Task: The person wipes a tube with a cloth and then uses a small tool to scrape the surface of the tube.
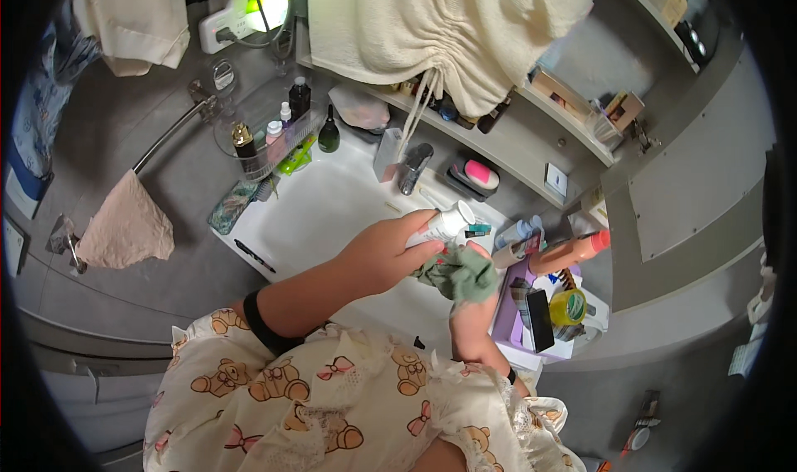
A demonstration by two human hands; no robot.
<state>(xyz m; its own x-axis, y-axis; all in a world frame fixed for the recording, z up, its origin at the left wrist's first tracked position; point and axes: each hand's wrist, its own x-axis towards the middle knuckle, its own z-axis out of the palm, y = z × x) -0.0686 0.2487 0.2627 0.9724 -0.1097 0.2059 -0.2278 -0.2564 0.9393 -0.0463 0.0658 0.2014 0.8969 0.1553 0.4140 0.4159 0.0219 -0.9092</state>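
Note:
My left hand is wrapped around a small white bottle, which is tilted with its round end up and to the right. Right beside it, my right hand grips a crumpled green cloth that covers most of its fingers. The cloth touches or nearly touches the lower side of the bottle; I cannot tell which. Both hands are above the white sink, toward its right side.
At right, a purple-and-white box carries a phone and a yellow tape roll. An orange bottle leans near it. Behind the sink stand a dark green bottle and a black brush. A pen lies at the left edge.

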